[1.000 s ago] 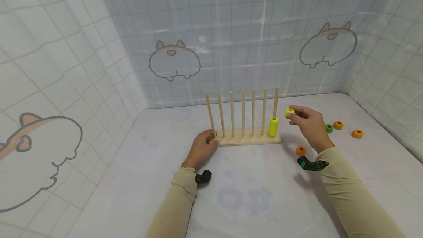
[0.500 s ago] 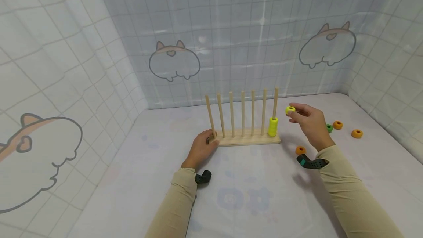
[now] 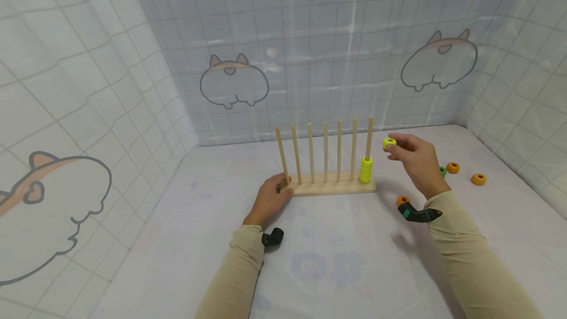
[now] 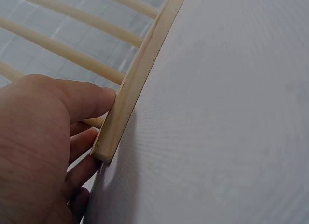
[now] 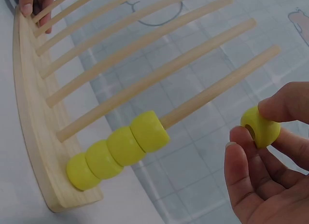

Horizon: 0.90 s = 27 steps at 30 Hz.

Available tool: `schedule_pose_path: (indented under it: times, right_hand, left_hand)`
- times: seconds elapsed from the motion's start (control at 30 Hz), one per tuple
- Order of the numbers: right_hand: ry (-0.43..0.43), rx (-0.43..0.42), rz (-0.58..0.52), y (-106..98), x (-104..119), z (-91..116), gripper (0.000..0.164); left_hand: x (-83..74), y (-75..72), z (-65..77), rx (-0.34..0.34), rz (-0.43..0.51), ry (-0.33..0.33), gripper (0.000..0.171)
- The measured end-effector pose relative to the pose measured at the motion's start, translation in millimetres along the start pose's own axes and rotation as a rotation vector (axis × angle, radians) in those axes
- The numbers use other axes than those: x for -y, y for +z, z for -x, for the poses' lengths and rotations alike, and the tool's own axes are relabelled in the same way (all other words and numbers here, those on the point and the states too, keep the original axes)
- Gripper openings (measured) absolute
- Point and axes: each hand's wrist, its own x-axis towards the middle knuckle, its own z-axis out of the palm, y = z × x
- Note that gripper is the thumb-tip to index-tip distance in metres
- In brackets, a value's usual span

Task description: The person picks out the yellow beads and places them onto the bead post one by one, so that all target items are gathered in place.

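Just past your right grip (image 3: 417, 164), the green bead (image 3: 443, 172) is partly hidden by that hand; on the near side, your wrist strap (image 3: 421, 214) covers part of an orange bead (image 3: 402, 199). Your right thumb and fingers mask some of the yellow bead (image 5: 265, 132). Your left grip (image 3: 269, 196) covers one end of the wooden base (image 3: 332, 189). Seen from your left wrist, the end peg (image 4: 94, 122) passes behind this grip, while the base's far end leaves the top edge. Both your sleeves (image 3: 232, 279) run off the head view's bottom.
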Motion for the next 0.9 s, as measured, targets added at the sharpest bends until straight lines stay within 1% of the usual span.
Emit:
schedule_pose_path:
  times: [0.17, 0.43, 0.67, 0.9]
  right_hand:
    - [-0.028, -0.005, -0.014, 1.2, 5.5, -2.5, 0.048]
    - [-0.060, -0.016, -0.001, 2.6, 11.8, -5.1, 0.047]
    - [-0.050, -0.013, -0.011, 4.1, 14.0, -6.8, 0.048]
    - [-0.055, 0.006, 0.018, 2.0, 19.6, -9.6, 0.050]
  left_hand:
    - [0.3, 0.3, 0.1, 0.000, -0.001, -0.003, 0.037]
    - [0.2, -0.3, 1.0, 0.000, 0.000, 0.005, 0.037]
    - [-0.2, -0.7, 0.9, 0.003, 0.010, 0.003, 0.038]
    - [-0.3, -0.2, 1.0, 0.002, 0.005, 0.001, 0.037]
